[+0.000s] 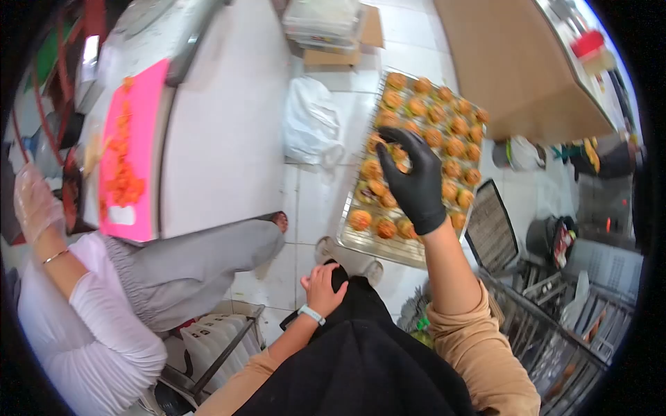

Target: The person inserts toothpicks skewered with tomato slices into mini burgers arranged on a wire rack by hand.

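My right hand (418,177), in a black glove, reaches over a wire rack tray (354,239) filled with rows of small filled buns (454,147). Its thumb and fingers curve into a ring and close at the tips about a small bun (375,143) by the tray's left side. More buns show through the gap in the ring. My left hand (323,291) is bare, with a pale band at the wrist. It rests on my dark-clothed knee, fingers apart, holding nothing.
At left, a person's plastic-gloved hand (38,204) is near a pink cutting board (149,163) with chopped orange pieces (123,182) on a white table (222,125). A white plastic bag (310,121) lies on the tiled floor. A brown counter (513,69) stands beyond the tray.
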`<move>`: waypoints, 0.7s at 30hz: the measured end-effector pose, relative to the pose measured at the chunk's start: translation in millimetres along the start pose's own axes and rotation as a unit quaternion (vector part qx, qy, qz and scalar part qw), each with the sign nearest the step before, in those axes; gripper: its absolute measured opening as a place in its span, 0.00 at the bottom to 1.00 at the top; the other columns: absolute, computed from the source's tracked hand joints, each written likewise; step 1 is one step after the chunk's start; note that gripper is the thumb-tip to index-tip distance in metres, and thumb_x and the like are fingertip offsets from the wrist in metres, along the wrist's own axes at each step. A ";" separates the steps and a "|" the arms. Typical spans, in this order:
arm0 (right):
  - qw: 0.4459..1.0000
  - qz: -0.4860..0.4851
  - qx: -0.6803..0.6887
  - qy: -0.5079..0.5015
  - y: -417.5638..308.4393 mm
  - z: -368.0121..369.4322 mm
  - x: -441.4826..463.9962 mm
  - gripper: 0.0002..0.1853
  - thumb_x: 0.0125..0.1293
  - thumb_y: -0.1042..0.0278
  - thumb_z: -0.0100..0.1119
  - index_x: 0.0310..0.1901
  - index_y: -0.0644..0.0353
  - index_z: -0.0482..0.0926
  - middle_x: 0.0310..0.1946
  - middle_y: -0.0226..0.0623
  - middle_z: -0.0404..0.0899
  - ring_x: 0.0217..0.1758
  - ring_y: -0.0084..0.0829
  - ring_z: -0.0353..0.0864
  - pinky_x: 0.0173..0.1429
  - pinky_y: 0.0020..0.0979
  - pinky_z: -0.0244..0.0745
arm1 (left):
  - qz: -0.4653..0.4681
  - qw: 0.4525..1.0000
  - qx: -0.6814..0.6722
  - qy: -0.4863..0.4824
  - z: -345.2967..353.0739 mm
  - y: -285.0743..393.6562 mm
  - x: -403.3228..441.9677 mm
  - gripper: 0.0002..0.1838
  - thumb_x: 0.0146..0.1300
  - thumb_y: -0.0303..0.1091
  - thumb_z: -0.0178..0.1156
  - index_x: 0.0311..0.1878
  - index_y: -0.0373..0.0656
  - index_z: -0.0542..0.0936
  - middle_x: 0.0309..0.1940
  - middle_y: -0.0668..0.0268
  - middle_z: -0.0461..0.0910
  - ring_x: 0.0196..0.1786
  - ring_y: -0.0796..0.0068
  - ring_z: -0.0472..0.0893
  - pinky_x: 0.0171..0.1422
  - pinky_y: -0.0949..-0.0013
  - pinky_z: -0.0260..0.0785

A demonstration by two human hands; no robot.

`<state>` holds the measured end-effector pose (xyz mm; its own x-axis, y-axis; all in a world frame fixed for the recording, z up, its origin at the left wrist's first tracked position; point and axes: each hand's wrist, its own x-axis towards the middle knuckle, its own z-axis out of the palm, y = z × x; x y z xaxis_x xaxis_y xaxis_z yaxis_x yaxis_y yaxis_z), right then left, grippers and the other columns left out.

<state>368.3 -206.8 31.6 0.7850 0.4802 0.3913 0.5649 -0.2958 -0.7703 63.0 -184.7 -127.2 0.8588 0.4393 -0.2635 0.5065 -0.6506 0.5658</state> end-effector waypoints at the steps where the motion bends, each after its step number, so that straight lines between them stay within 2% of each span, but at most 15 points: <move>1: 0.997 -0.039 0.062 -0.012 -28.0 29.7 24.5 0.11 0.57 0.74 0.63 0.43 0.62 0.80 0.39 0.46 0.81 0.45 0.45 0.81 0.51 0.38 0.74 | -0.019 1.000 -0.010 0.007 -9.6 -14.9 -6.1 0.27 0.52 0.45 0.66 0.55 0.51 0.73 0.50 0.68 0.76 0.60 0.65 0.68 0.58 0.49 0.49; 3: 0.972 -0.140 0.185 -0.030 -82.3 88.0 64.1 0.10 0.56 0.74 0.63 0.41 0.61 0.80 0.39 0.46 0.81 0.44 0.46 0.80 0.49 0.40 0.74 | -0.057 0.998 0.003 0.023 -25.2 -34.3 -14.9 0.26 0.52 0.45 0.66 0.55 0.52 0.73 0.50 0.68 0.77 0.60 0.65 0.69 0.58 0.49 0.48; 5: 0.947 -0.219 0.234 -0.034 -124.2 148.9 96.3 0.09 0.56 0.72 0.62 0.39 0.61 0.80 0.37 0.45 0.81 0.41 0.46 0.80 0.47 0.41 0.74 | -0.093 0.995 0.004 0.042 -41.3 -47.8 -15.3 0.26 0.52 0.45 0.67 0.55 0.53 0.73 0.49 0.69 0.77 0.59 0.66 0.69 0.58 0.49 0.48; 7: 0.953 -0.234 0.179 -0.075 -150.1 204.5 120.5 0.10 0.59 0.67 0.62 0.42 0.59 0.82 0.39 0.42 0.82 0.42 0.45 0.79 0.51 0.38 0.73 | -0.126 0.990 -0.005 0.068 -54.2 -52.2 -13.3 0.26 0.52 0.45 0.67 0.55 0.54 0.74 0.49 0.70 0.78 0.59 0.66 0.70 0.58 0.49 0.48; 9: 0.966 -0.239 0.074 -0.072 -160.1 259.4 139.6 0.12 0.60 0.61 0.61 0.42 0.56 0.82 0.39 0.41 0.82 0.43 0.43 0.78 0.53 0.40 0.71 | -0.125 0.987 -0.024 0.094 -61.9 -58.7 -8.9 0.24 0.52 0.44 0.67 0.53 0.54 0.75 0.48 0.71 0.78 0.58 0.67 0.70 0.58 0.50 0.48; 13: 0.973 -0.193 -0.082 -0.094 -183.9 290.2 158.0 0.14 0.60 0.54 0.60 0.41 0.53 0.84 0.37 0.38 0.82 0.46 0.40 0.77 0.54 0.41 0.69 | -0.121 0.985 -0.051 0.115 -78.2 -60.4 -0.7 0.23 0.52 0.45 0.67 0.52 0.54 0.76 0.47 0.73 0.78 0.57 0.69 0.71 0.58 0.51 0.48; 14: 0.975 -0.187 -0.067 -0.101 -185.5 292.5 160.4 0.12 0.59 0.55 0.62 0.38 0.50 0.85 0.36 0.36 0.82 0.47 0.39 0.76 0.52 0.42 0.68 | -0.121 0.984 -0.050 0.117 -82.6 -60.0 0.4 0.22 0.53 0.45 0.67 0.51 0.54 0.76 0.47 0.74 0.78 0.57 0.69 0.71 0.59 0.52 0.48; 17: 0.970 -0.185 -0.040 -0.152 -187.2 292.9 166.9 0.10 0.58 0.55 0.63 0.36 0.48 0.86 0.34 0.34 0.82 0.44 0.39 0.77 0.51 0.41 0.68 | -0.126 0.983 -0.070 0.115 -97.0 -51.5 6.5 0.21 0.54 0.43 0.67 0.51 0.53 0.75 0.47 0.73 0.78 0.55 0.69 0.72 0.60 0.54 0.49; 18: 0.970 -0.185 0.021 -0.158 -180.0 302.0 168.9 0.10 0.58 0.55 0.61 0.32 0.50 0.85 0.29 0.36 0.81 0.43 0.42 0.76 0.52 0.42 0.64 | -0.127 0.982 -0.079 0.112 -102.4 -48.2 10.6 0.21 0.55 0.43 0.67 0.51 0.52 0.76 0.47 0.73 0.78 0.55 0.69 0.73 0.60 0.54 0.49; 21: 0.982 -0.171 0.074 -0.024 -179.5 278.6 162.6 0.07 0.58 0.60 0.63 0.33 0.51 0.85 0.30 0.35 0.82 0.37 0.38 0.78 0.49 0.36 0.69 | -0.059 0.973 -0.138 0.176 -110.6 -42.8 28.1 0.16 0.56 0.39 0.66 0.48 0.50 0.77 0.44 0.71 0.79 0.50 0.66 0.75 0.60 0.58 0.53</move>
<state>323.6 154.4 93.2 0.5403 0.5707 0.6183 0.7479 0.0109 -0.6637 56.9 -76.0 -72.4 0.6915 0.7176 -0.0830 0.5188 -0.4134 0.7483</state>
